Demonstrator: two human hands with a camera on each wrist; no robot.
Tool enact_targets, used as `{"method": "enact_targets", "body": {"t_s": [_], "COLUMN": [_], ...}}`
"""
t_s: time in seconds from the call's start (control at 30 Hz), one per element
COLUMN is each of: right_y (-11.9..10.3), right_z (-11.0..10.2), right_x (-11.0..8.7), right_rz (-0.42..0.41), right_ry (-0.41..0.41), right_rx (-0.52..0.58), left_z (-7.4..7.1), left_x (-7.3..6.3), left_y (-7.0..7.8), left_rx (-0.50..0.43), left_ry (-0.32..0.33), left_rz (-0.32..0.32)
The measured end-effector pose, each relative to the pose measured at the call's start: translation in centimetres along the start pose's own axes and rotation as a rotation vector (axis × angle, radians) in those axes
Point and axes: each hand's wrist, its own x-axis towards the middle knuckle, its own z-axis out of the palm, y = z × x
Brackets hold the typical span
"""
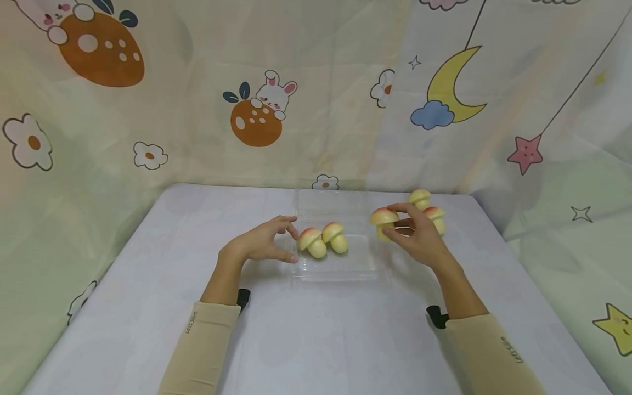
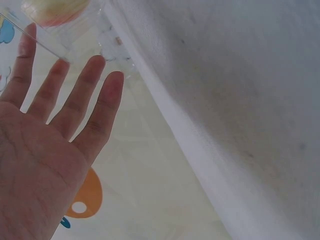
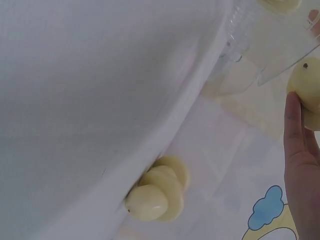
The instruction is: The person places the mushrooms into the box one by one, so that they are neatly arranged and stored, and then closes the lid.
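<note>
A clear plastic container [image 1: 362, 263] sits mid-table, its lid [image 1: 331, 202] folded back behind it. Inside lie two toy mushrooms, a left one [image 1: 312, 242] and a right one [image 1: 335, 237], cream with red-tinged caps. My left hand [image 1: 264, 240] is at the container's left side, fingers spread and fingertips right at its edge; in the left wrist view its fingers [image 2: 77, 102] are nearly straight. Between thumb and fingers, my right hand [image 1: 418, 236] holds another toy mushroom [image 1: 382, 219] just right of the container, its stem toward the camera in the right wrist view.
Two more toy mushrooms, a rear one [image 1: 419, 197] and a nearer one [image 1: 435, 218], lie on the white-covered table [image 1: 316, 340] behind my right hand. A patterned cloth [image 1: 187, 109] hangs along the table's back and sides.
</note>
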Motion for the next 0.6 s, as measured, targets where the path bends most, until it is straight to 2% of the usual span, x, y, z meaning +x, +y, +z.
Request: {"method": "enact_targets", "body": {"t_s": [0.3,0.4,0.53,0.6], "right_y": [-0.6,-2.1,-3.2,-2.6], "right_z": [1.2,1.4,1.7,1.9], "right_x": [0.7,0.7,0.9,1.1], "right_rz": [-0.035,-0.035,-0.013,0.015], "right_ry": [-0.005,-0.017,-0.035,-0.045], "right_rx": [0.023,0.000,-0.019,-0.028], "left_z": [0.1,0.1,0.1,0.1], "left_x": [0.1,0.1,0.0,0.0], "left_y": [-0.2,-0.2,-0.1,-0.2], "left_rx": [0.006,0.012,0.013,0.013], "left_ry": [0.012,0.018,0.021,0.022], "left_rz": [0.018,0.024,0.032,0.034]}}
